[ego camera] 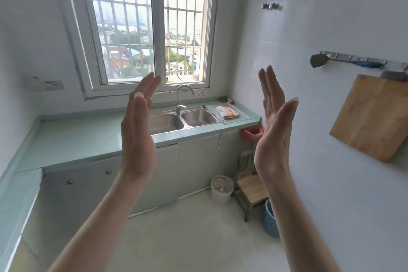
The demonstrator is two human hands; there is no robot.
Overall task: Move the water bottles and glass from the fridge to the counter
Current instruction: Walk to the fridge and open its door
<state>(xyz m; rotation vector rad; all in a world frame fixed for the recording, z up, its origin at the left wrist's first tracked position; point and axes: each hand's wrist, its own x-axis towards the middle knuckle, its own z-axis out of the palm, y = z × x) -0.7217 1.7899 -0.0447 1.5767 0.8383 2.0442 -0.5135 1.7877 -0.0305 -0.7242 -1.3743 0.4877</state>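
My left hand [138,130] and my right hand [273,126] are raised in front of me, palms facing each other, fingers straight and pointing up. Neither holds anything. Behind them runs the pale green counter [84,137], an L shape along the left wall and under the window. No fridge, water bottle or glass is in view.
A double steel sink [183,119] with a tap [180,99] sits in the counter under the barred window. A folded cloth [227,112] lies right of it. A wooden cutting board [371,117] hangs on the right wall. A white bucket [221,189], small wooden chair [249,183] and blue bin [270,218] stand on the floor.
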